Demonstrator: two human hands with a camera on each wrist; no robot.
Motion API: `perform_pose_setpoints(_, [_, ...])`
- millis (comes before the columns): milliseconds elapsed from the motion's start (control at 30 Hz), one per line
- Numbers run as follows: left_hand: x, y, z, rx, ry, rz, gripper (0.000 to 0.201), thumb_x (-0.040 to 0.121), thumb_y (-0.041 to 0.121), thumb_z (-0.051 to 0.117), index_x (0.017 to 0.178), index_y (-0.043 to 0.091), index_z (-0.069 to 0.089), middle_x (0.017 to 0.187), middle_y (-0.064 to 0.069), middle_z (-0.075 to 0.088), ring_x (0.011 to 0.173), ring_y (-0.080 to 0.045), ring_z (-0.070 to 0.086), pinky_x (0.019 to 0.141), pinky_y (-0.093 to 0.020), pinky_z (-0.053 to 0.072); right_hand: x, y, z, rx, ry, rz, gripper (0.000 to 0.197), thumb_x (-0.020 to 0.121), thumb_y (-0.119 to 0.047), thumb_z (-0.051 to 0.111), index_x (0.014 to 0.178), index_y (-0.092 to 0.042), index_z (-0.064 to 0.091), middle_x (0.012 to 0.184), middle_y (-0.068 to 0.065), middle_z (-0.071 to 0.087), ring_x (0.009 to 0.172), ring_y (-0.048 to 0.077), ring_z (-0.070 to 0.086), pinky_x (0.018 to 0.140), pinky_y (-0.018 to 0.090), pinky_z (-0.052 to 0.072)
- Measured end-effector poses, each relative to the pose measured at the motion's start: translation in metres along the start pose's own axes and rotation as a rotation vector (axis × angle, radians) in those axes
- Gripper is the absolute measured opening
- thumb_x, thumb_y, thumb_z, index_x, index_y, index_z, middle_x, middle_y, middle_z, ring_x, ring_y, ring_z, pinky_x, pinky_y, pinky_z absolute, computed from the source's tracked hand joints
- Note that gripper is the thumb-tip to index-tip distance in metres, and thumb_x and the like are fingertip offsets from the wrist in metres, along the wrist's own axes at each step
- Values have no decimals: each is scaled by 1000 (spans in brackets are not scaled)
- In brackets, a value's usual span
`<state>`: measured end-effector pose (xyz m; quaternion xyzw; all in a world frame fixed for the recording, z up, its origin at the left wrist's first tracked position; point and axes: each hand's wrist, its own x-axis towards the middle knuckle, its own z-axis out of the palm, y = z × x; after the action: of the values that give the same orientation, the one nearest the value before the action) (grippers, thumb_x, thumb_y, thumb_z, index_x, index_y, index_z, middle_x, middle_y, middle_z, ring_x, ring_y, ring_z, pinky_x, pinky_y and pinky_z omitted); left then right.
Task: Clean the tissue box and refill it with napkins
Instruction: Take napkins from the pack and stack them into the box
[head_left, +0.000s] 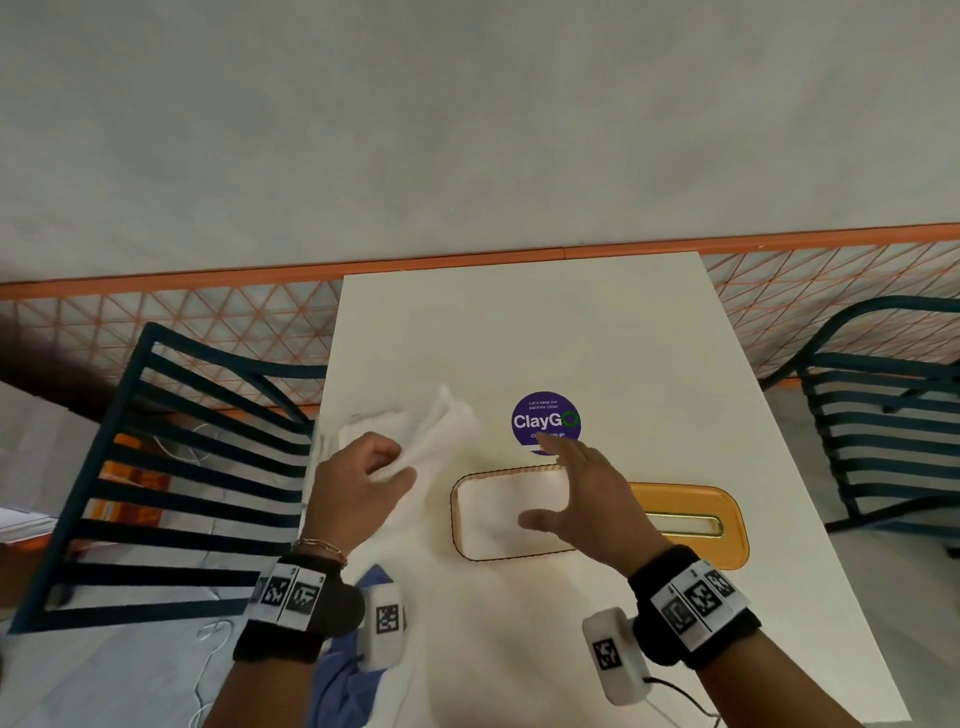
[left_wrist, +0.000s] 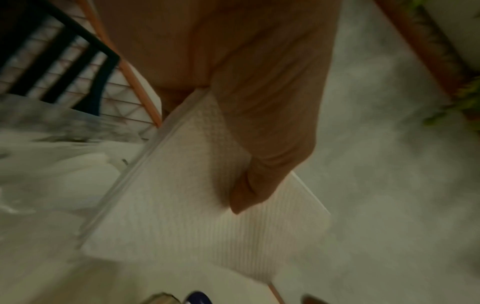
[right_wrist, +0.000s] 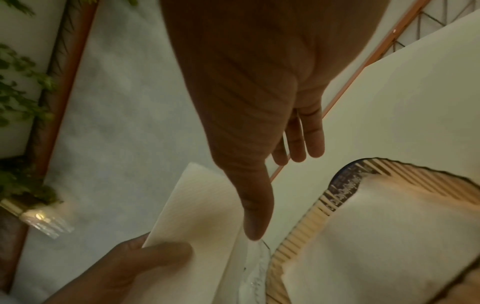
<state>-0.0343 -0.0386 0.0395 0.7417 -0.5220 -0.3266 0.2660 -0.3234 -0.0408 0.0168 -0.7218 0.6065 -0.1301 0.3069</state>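
Beside the open tissue box (head_left: 511, 514): left hand (head_left: 358, 486) clutching napkins (head_left: 436, 431), right hand (head_left: 582, 499) spread above; lid (head_left: 691, 512) behind.

Both hands out low in the head view, wrists banded.
Left hand (head_left: 363, 483) at lower centre-left, fingers and thumb curled, pinching white napkins (head_left: 431, 436). Right hand (head_left: 582, 499) at lower centre-right, palm down, fingers straight and spread, thumb out left, gripping nothing.

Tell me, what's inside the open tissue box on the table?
White napkins fill the tissue box up to its ribbed rim. The right hand hovers open above them and hides part of the stack. What lies beneath the top napkin cannot be seen.
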Motion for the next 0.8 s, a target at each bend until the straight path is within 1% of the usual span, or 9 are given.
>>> perform_pose_setpoints(133, [-18, 28, 16, 48, -243, 173, 21, 74, 22, 87, 84, 31, 71, 81, 21, 75, 79, 5, 71, 69, -11, 54, 1, 1, -6, 197, -68, 34, 119, 57, -49, 95, 153, -34, 27, 137, -15, 54, 123, 9, 52, 103, 29, 45])
perform_pose_setpoints(200, [-19, 34, 33, 74, -332, 214, 20, 73, 23, 87, 85, 31, 74, 79, 23, 75, 76, 4, 71, 68, -13, 55, -1, 10, -7, 242, -105, 43, 114, 58, -40, 96, 152, -34, 31, 132, -17, 59, 118, 9, 56, 99, 26, 45])
perform_pose_setpoints(267, [-17, 34, 52, 80, -385, 239, 20, 72, 23, 89, 84, 32, 76, 79, 21, 76, 75, 3, 71, 67, -13, 53, -4, 22, -7, 224, -95, 47, 103, 59, -30, 97, 147, -32, 42, 129, -16, 64, 118, 11, 60, 93, 24, 46])
perform_pose_setpoints(333, [-15, 31, 66, 68, -433, 240, 19, 71, 21, 89, 84, 31, 78, 79, 18, 77, 75, 2, 71, 64, -12, 51, -8, 30, -5, 163, -53, 52, 102, 57, -29, 97, 146, -32, 46, 133, -13, 61, 124, 14, 56, 96, 26, 45])
perform_pose_setpoints(433, [-15, 27, 76, 89, -488, 259, 19, 71, 19, 88, 84, 30, 80, 80, 17, 77, 75, -2, 72, 65, -17, 55, -14, 38, -3, 67, 0, 16, 123, 49, -34, 97, 153, -30, 33, 151, -6, 44, 134, 18, 43, 107, 30, 39])
perform_pose_setpoints(500, [-17, 25, 78, 97, -487, 273, 18, 72, 19, 87, 83, 31, 80, 79, 17, 77, 74, -3, 71, 64, -17, 55, -16, 39, -6, 3, -8, -30, 131, 48, -39, 96, 157, -31, 25, 160, -5, 33, 141, 18, 34, 114, 33, 35])
perform_pose_setpoints(600, [-17, 18, 79, 88, -449, 225, 18, 73, 24, 88, 82, 35, 77, 80, 19, 76, 75, 1, 69, 63, -8, 47, -15, 38, -7, -73, -89, -12, 119, 54, -48, 94, 154, -33, 31, 160, -4, 34, 142, 19, 35, 116, 35, 34])
perform_pose_setpoints(700, [-13, 10, 83, 52, -442, 127, 25, 69, 31, 91, 88, 37, 77, 90, 19, 76, 84, 4, 69, 74, -9, 46, -11, 41, -4, -25, -95, 106, 86, 64, -53, 89, 139, -34, 52, 140, -9, 54, 123, 14, 49, 100, 27, 43])
perform_pose_setpoints(800, [-5, 4, 88, 23, -384, 50, 41, 63, 35, 95, 98, 34, 76, 96, 18, 76, 89, 2, 69, 77, -13, 49, -8, 41, -1, 18, -132, 153, 72, 69, -53, 86, 131, -28, 58, 112, -13, 64, 96, 8, 57, 77, 20, 44])
